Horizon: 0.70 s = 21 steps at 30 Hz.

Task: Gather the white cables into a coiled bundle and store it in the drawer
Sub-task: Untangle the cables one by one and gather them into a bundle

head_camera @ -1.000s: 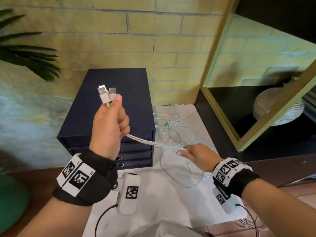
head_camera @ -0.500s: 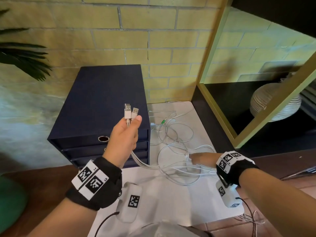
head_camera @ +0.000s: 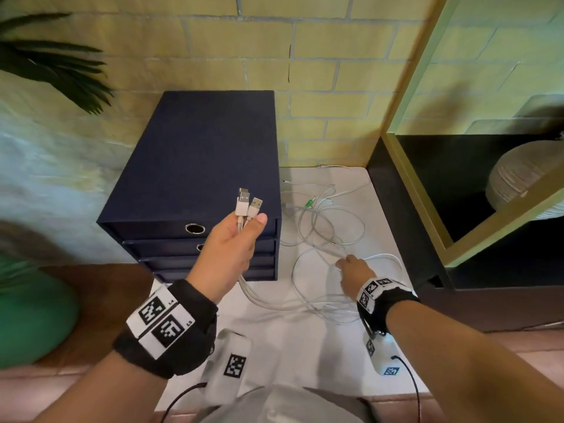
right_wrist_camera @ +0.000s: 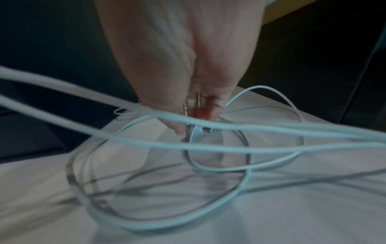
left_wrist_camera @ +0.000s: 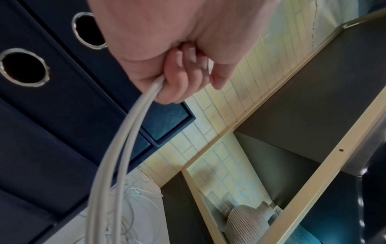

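Risk: left hand [head_camera: 235, 248] fists the white cables [head_camera: 323, 270] by their plugs while right hand [head_camera: 354, 270] apparently pinches a far loop; crossed loops may knot.

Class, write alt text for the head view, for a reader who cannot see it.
A left hand holds up two white cables by their USB plugs, while the right hand reaches into their loose loops on a white table. A dark blue drawer unit, drawers closed, stands at left.

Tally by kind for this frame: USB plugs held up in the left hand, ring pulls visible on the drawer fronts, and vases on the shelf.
USB plugs in the left hand: 2
Ring pulls on the drawer unit: 2
Vases: 1
Total: 5
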Tool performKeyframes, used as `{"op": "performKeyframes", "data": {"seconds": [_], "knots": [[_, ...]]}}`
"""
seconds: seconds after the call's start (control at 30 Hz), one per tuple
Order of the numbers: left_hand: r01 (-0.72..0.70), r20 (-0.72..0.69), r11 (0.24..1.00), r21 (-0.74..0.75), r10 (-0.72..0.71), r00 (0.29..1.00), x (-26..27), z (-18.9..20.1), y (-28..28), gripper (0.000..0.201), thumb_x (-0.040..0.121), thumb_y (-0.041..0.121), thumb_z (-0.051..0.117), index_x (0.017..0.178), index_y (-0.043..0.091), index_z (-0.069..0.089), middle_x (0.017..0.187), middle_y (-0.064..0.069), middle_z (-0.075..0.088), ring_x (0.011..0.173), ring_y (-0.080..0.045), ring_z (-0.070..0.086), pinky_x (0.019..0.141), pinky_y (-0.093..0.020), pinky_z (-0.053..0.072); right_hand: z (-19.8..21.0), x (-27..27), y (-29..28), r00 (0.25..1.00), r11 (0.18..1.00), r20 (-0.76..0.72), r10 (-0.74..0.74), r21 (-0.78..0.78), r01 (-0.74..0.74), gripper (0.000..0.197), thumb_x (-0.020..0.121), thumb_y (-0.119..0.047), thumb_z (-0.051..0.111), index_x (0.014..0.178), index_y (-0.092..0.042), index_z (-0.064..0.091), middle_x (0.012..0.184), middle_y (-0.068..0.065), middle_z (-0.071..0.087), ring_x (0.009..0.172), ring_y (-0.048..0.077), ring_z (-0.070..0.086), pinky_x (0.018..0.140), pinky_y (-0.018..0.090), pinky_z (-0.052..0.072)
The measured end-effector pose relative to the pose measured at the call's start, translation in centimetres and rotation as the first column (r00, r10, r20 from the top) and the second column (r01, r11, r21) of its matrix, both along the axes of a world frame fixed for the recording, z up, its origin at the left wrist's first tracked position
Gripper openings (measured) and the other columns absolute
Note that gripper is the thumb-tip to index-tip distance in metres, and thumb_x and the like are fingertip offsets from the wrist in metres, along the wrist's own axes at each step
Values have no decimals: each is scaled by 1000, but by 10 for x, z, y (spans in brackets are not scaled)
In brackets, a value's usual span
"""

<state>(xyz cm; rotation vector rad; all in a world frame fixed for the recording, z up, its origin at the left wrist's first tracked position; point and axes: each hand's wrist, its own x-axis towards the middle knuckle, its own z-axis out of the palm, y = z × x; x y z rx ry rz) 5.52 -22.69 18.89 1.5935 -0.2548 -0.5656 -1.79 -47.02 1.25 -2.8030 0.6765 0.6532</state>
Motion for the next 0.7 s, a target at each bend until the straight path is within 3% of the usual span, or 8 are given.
{"op": "performKeyframes", "data": {"seconds": [0.1,0.23,0.37,0.5,0.6,0.7], "knots": [[-7,9,1000,14,7,1000,1,-2,3,27,96,26,49,75,21,32,60,2,18,44,-8,17,42,-24,13,-5,1,-2,999,1000,-37,18,-14,-18,35,90,-9,50,125,-9,48,126,12,44,119,31,45,97,39,43],[-24,2,1000,9,24,1000,1,-5,7,31,96,25,49,72,23,29,58,4,17,44,-7,15,39,-21,12,-3,1,0,999,999,-28,43,-19,-44,30,89,-5,42,117,-11,51,119,11,49,114,31,45,95,41,45],[-20,-11,1000,1,20,1000,3,-4,9,28,96,26,48,73,23,31,58,5,18,45,-7,15,42,-24,10,23,14,-1,977,996,208,-53,75,39,27,89,-5,36,105,-18,54,95,10,52,94,35,52,83,37,46],[-23,-7,1000,-12,23,1000,6,-2,6,31,95,27,50,72,23,31,59,3,18,46,-9,15,43,-26,11,61,40,-12,849,994,523,-68,105,16,23,91,-6,38,92,-19,57,91,10,62,88,32,51,72,33,36],[-22,-1,999,-35,22,1000,8,1,5,32,95,28,50,70,23,31,58,4,19,46,-9,15,42,-25,11,108,58,-17,685,945,696,-215,325,-34,17,92,-2,39,91,-12,53,83,8,58,76,25,51,69,32,41],[-20,-7,998,-54,20,1000,10,5,3,31,95,28,50,70,22,33,58,4,20,46,-9,16,42,-24,12,154,67,-21,547,926,795,-262,367,-90,13,96,-7,42,98,-4,54,76,6,53,64,16,46,63,28,38]]}}
